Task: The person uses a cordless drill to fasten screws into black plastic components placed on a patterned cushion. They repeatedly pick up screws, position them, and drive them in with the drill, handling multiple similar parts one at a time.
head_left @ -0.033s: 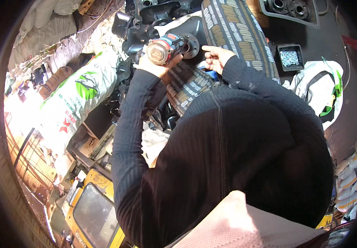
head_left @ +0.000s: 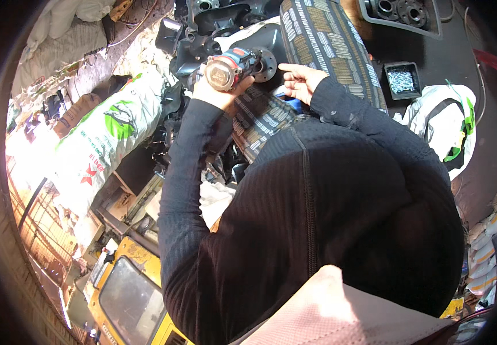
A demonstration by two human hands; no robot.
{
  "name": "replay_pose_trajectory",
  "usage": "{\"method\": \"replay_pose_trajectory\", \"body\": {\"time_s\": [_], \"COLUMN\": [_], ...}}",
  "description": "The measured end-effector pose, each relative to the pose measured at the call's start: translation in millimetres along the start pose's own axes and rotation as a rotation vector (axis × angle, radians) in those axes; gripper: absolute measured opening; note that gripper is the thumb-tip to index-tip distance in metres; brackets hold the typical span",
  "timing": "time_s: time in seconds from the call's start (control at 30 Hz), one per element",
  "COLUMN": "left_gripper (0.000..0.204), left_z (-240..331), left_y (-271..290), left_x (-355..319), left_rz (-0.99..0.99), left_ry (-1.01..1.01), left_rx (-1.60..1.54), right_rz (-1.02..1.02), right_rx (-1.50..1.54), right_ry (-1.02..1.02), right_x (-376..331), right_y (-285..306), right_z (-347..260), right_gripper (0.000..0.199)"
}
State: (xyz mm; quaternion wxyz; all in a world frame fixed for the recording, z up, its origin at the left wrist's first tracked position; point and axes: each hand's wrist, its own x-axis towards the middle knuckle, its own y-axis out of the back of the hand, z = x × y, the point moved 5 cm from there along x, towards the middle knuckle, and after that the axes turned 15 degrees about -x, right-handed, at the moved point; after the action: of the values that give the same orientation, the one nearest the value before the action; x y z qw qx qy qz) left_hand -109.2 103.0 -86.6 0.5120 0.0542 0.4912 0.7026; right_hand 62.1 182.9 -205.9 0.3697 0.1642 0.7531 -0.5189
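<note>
My left hand (head_left: pixel 214 95) is wrapped around a cordless drill (head_left: pixel 225 70) with a red and blue body, its round end facing up toward me. The drill's front points to a round metal flange (head_left: pixel 267 65) with several holes, set on a black, curved plastic part (head_left: pixel 267 39). To the right, my right hand (head_left: pixel 302 81) has its index finger stretched toward the flange, a little apart from it. The other fingers of that hand are curled in, and what they hold, if anything, is hidden. Below it shows a bit of blue material (head_left: pixel 296 105).
A patterned cushion-like roll (head_left: pixel 332 54) lies beside my right hand. A dark tray of screws (head_left: pixel 402 80) and a grey bin of metal flanges (head_left: pixel 432 26) are at the right. More black parts (head_left: pixel 219 20) pile up beyond. White sacks (head_left: pixel 107 132) stand left, above a yellow machine (head_left: pixel 130 287).
</note>
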Motion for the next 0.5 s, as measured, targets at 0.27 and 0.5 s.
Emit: {"method": "replay_pose_trajectory", "body": {"time_s": [0.27,0.5], "left_gripper": [0.031,0.031], "left_z": [74.6,52.3], "left_y": [1.2,-10.3], "left_x": [-100.6,-134.0], "left_rz": [0.025,0.154], "left_ry": [-0.504,-0.266], "left_rx": [0.086,-0.092], "right_rz": [-0.114,-0.099], "right_rx": [0.394,0.251], "right_ry": [0.111,0.118], "right_x": [-7.3,-17.8], "right_y": [-25.1,-38.3], "right_z": [3.5,9.7], "right_gripper": [0.01,0.011]}}
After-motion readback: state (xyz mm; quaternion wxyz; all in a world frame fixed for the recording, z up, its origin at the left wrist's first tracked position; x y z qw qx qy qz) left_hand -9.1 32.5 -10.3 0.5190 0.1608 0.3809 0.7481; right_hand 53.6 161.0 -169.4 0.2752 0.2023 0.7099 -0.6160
